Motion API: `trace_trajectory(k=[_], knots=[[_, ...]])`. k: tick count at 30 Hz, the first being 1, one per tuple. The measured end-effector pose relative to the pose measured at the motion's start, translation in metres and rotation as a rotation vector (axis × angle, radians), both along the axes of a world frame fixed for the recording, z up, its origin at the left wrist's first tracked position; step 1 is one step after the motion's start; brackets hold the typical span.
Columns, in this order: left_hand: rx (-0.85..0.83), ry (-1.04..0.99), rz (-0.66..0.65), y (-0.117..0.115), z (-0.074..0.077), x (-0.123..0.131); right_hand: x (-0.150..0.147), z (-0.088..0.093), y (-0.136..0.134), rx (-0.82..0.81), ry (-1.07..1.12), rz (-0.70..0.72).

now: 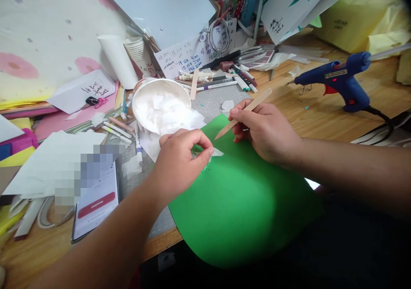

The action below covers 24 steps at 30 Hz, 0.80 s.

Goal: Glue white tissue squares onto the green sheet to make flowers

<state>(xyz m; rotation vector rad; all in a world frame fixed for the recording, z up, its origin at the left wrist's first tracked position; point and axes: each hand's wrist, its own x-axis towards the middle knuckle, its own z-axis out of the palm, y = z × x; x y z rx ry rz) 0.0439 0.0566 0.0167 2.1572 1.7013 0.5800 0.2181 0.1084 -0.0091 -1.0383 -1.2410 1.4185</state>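
My left hand (183, 162) pinches a small scrap of white paper (217, 152) between thumb and forefinger, just over the green sheet (237, 203). My right hand (260, 128) grips a flat wooden craft stick (244, 112), its pointed end aimed down toward the scrap but apart from it. The green sheet hangs over the table's front edge and bends downward there. Small pale marks (205, 168) lie on it beside my left fingertips. Just beyond my left hand stands a white paper bowl (162, 105) heaped with torn white paper pieces (173, 113).
A blue hot glue gun (340, 79) with a red light stands at the right, its cord trailing down. A phone (96, 199) lies at the left. Several pens (221, 83), another wooden stick (194, 84) and paper cups (138, 51) are at the back.
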Motion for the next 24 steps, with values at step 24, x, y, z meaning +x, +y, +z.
trace_trajectory(k=[24], knots=[[-0.208,0.002,-0.046,0.001,0.007,-0.006,-0.005,0.007,-0.011,0.054,-0.255,0.229]])
